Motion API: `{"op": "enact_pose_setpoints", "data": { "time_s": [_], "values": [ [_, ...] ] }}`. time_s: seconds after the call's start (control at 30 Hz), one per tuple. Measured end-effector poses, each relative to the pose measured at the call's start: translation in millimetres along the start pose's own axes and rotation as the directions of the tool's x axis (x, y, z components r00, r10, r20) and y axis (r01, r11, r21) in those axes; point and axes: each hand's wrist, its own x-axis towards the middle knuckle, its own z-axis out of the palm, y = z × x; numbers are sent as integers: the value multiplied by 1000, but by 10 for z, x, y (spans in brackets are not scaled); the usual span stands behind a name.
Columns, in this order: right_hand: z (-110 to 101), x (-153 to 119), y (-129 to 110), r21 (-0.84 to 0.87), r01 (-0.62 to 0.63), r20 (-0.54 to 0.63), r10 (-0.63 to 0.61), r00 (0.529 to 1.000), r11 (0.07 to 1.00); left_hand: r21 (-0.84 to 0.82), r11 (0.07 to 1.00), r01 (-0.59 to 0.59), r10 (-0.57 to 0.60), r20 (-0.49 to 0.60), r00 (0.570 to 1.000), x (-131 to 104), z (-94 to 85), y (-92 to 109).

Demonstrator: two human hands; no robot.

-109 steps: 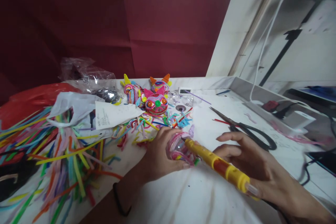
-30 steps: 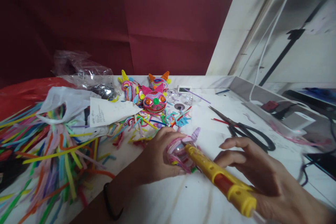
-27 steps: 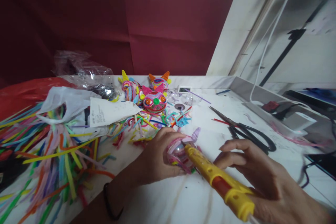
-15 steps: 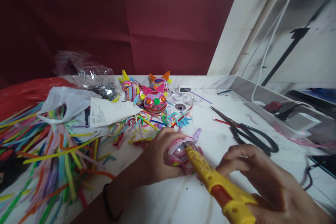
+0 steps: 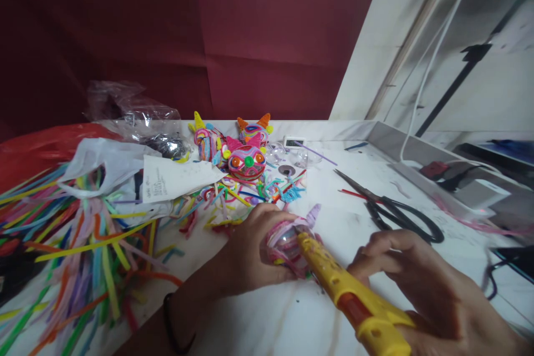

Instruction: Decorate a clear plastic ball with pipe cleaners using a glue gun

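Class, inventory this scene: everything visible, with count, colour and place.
Glue gun: 1, yellow, front right
Ball: 1, pink and clear, front centre
Animal heads: 3, multicoloured, back centre
Pipe cleaners: many, multicoloured, left
Cut pieces: many, multicoloured, centre
Scissors: 1, black-handled, right
Bags: 3, red, white, clear, left
Paper: 1, white, left
Display: 1, white, back centre
Plastic pieces: several, clear, back centre
Adapter: 1, white, far right
Pole: 1, black, right
Backdrop: 1, dark red, behind
Table: 1, white, underneath
Wristband: 1, black, lower left
Left hand: 1, bare, grip around ball
Right hand: 1, bare, grip on glue gun
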Motion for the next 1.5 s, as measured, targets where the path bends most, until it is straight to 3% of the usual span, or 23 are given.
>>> {"op": "enact_pose_setpoints", "data": {
  "time_s": [0.23,0.7,0.93,1.5],
  "values": [
    [-32,-13,-32,-141,54,54,-47,997,988,7,1000,7,-7,18,1000,6,-12,19],
    [37,18,-90,30,31,54,-33,998,999,29,999,31,-33,40,999,0,-30,29],
    [38,72,-122,17,92,14,-92,996,996,36,999,37,-39,50,998,18,-35,39],
    [42,105,-177,10,58,-26,-58,998,998,14,998,59,-60,49,997,37,-44,79]
  ]
}}
